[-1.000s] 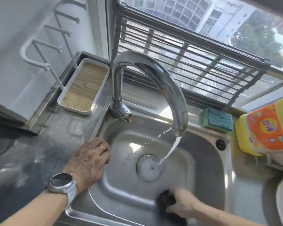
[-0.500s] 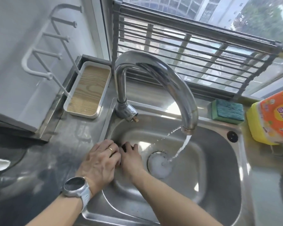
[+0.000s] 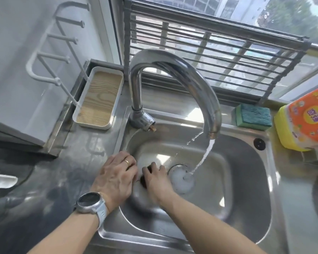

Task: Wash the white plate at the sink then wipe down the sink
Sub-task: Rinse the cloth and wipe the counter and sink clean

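the right hand (image 3: 155,177) reaches down into the sink (image 3: 246,208), its fingers curled over a dark scrubbing pad (image 3: 144,180) pressed against the left inner wall of the basin; only a small part of the pad shows past the fingers, and the hand is a little blurred. just beside it, the left hand (image 3: 116,177) rests palm down on the sink's left rim with fingers relaxed and nearly flat, holding nothing, its fingertips close to the right hand. a ring (image 3: 126,162) sits on 1 finger and a watch (image 3: 90,202) on the wrist.

the sink is a stainless steel basin, shiny and wet. water (image 3: 203,158) runs in a curved stream from the tall arched faucet (image 3: 174,70) and lands on the round drain (image 3: 181,177), where it foams white. a small dark overflow cap (image 3: 259,144) sits on the far right wall.

on the counter (image 3: 62,176) to the left stands a white tray with a wood-grain floor (image 3: 99,99), and a white peg rack (image 3: 50,57) rises from it. behind the sink's far rim lies a green and blue sponge (image 3: 252,116), and just right of it stands a yellow bottle with an orange label (image 3: 305,121). a grey barred rack (image 3: 209,52) leans against the window behind the faucet. at the left edge a pale rim (image 3: 2,181) shows, too cut off to identify.
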Demonstrator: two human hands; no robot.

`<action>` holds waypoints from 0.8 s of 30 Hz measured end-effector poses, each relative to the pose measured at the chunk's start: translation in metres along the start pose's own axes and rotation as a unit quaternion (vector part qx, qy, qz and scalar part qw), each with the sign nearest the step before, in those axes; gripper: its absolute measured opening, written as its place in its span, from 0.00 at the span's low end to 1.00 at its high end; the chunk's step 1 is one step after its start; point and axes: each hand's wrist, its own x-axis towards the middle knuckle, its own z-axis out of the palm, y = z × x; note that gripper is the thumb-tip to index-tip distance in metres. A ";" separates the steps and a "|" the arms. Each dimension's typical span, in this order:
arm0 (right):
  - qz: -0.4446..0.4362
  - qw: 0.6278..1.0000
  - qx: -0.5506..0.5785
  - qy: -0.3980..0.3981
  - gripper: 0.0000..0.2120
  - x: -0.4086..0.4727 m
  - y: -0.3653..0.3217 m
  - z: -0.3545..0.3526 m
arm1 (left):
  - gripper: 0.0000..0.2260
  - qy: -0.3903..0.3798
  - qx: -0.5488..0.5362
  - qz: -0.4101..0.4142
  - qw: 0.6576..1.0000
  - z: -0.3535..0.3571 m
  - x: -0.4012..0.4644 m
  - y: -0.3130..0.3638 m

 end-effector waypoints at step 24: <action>0.398 0.313 0.844 0.179 0.21 -0.205 0.107 -0.094 | 0.32 -0.186 -0.490 -0.402 0.751 -0.025 0.085 0.281</action>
